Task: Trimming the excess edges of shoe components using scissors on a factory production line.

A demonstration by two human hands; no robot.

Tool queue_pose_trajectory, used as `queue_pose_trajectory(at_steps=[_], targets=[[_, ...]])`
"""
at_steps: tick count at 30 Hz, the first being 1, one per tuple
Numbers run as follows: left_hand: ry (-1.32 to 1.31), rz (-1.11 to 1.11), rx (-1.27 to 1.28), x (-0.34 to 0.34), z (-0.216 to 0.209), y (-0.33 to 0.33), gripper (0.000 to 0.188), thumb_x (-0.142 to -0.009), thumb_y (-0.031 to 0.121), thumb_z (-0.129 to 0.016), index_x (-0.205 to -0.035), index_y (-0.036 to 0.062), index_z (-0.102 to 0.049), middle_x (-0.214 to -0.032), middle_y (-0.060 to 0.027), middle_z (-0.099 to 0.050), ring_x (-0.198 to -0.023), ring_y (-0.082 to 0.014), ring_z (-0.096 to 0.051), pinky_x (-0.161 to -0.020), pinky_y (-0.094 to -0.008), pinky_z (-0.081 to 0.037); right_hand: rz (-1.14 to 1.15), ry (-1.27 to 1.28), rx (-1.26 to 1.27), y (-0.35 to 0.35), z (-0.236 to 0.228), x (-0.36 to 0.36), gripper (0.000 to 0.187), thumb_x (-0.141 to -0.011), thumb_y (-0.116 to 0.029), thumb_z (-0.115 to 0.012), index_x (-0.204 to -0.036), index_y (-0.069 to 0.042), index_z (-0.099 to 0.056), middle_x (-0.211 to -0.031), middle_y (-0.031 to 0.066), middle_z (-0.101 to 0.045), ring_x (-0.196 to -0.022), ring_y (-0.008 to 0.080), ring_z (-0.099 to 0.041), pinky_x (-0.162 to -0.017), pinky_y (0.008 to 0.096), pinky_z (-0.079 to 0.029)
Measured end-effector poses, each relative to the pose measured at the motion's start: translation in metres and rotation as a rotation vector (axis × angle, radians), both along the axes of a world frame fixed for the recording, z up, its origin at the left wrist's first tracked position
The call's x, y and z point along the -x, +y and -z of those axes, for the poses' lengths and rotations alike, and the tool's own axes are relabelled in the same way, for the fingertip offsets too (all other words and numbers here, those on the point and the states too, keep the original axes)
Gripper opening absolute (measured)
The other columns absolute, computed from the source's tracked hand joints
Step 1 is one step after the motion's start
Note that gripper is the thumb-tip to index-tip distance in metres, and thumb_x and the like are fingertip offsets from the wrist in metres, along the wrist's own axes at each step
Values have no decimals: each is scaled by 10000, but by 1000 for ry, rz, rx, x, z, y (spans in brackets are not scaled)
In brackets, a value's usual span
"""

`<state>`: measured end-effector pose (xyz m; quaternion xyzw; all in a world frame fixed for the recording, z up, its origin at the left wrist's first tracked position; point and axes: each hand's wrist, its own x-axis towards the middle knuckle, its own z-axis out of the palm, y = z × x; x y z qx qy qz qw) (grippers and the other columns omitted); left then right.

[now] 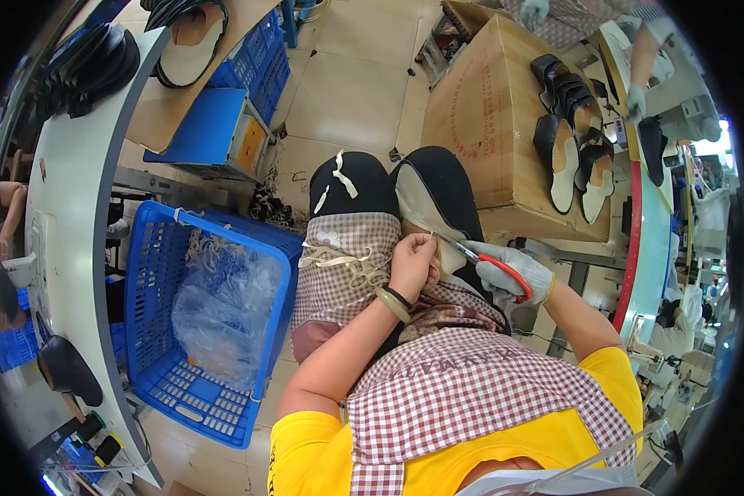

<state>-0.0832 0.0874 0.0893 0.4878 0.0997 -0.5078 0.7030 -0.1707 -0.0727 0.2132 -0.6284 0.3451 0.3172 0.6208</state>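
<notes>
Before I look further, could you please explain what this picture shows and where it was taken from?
It comes from a fisheye camera on a person's head, looking down, so straight edges bend. Those are the person's hands: the gloved right hand holds red-handled scissors; the left hand, bare, pinches a pale bit, too small to identify, near the blades. Pale strips lie on the lap. Left stands a blue crate holding clear plastic; right, dark shoes rest on a cardboard box.

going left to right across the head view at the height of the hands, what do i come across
White table → blue basket → bare left hand → gloved right hand gripping red-handled scissors → red strip along a bench.
</notes>
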Motion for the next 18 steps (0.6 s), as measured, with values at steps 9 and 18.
queue_pose_trajectory(at_steps=[9, 18], targets=[[124, -129, 82, 3, 7, -6, 189, -942, 220, -550, -894, 39, -566, -594, 2, -520, -407, -84, -470, -351, -213, -365, -125, 31, 72, -2, -4, -10, 553, -906, -298, -570, -1420, -183, -398, -766, -37, -550, -611, 28, -487, -533, 180, -411], [140, -177, 131, 6, 9, -7, 105, -918, 181, -571, -908, 77, -563, -620, -2, -527, -470, -79, -479, -413, -220, -388, 3, 103, -150, -15, -5, -19, 594, -908, -398, -575, -1428, -193, -372, -738, -37, -510, -525, 24, -425, -443, 168, -347]])
